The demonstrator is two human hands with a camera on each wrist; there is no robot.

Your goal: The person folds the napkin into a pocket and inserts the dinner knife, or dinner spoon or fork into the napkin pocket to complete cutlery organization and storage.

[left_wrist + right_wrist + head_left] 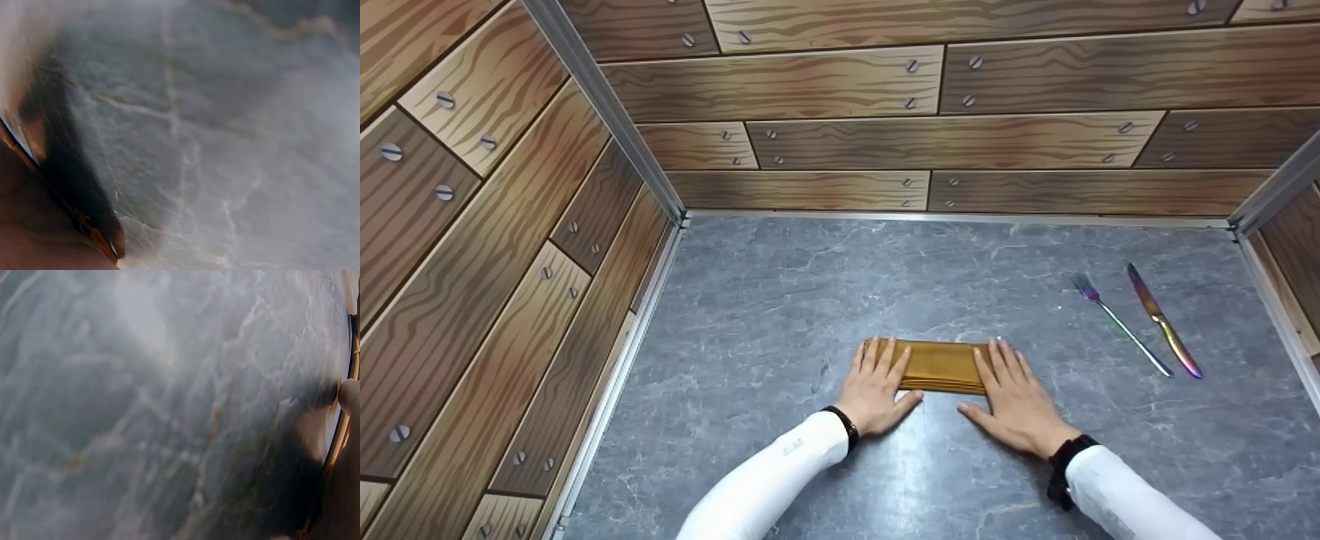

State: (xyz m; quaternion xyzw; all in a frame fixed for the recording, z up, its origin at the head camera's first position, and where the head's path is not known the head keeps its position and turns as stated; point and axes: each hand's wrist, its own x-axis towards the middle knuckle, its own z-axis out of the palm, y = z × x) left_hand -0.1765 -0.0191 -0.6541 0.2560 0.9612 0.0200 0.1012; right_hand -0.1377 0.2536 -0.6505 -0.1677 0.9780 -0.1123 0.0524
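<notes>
A golden-brown cloth (943, 366), folded into a flat layered rectangle, lies on the grey marbled table. My left hand (877, 390) rests on its left end with the fingers straight and spread, the thumb out along the near side. On the right end lies my right hand (1014, 401), also flat with straight fingers, its thumb pointing inward. In the left wrist view, a sliver of the cloth (101, 243) shows beside the dark edge of the hand. The right wrist view catches the cloth's layered edge (339, 436) at its right border.
To the right of the hands lie a fork (1125, 328) and a knife (1164, 321) with rainbow-coloured metal, side by side and slanted. Wood-patterned walls (840, 142) with metal edging enclose the table (780, 285) at the back, left and right.
</notes>
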